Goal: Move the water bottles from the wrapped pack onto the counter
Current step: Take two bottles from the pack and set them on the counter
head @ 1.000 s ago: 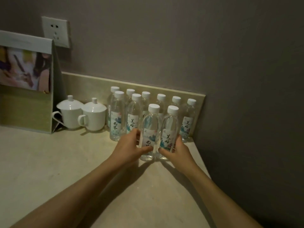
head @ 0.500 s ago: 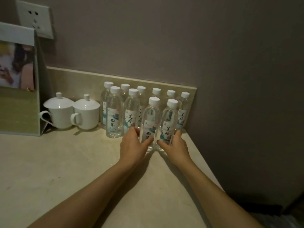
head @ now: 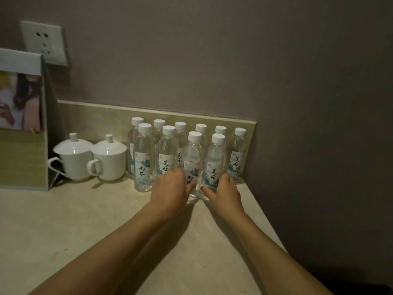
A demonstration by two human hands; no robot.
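Hands hold the two front bottles on the desk (head: 89, 226): left hand (head: 170, 189) grips one bottle (head: 192, 165), right hand (head: 225, 191) grips another (head: 214, 165). Placing seems almost done; next both hands must release without tipping them

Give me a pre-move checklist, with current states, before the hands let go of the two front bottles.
1. Left hand grips the front-left bottle: ok.
2. Right hand grips the front-right bottle: ok.
3. Both held bottles upright, white caps on: ok.
4. Bottle bases flat on the counter: cannot tell, the hands hide them.
5. Held bottles apart from the row of bottles behind: cannot tell from this angle.
6. Lidded cups stand off to the left, out of the hands' way: ok.
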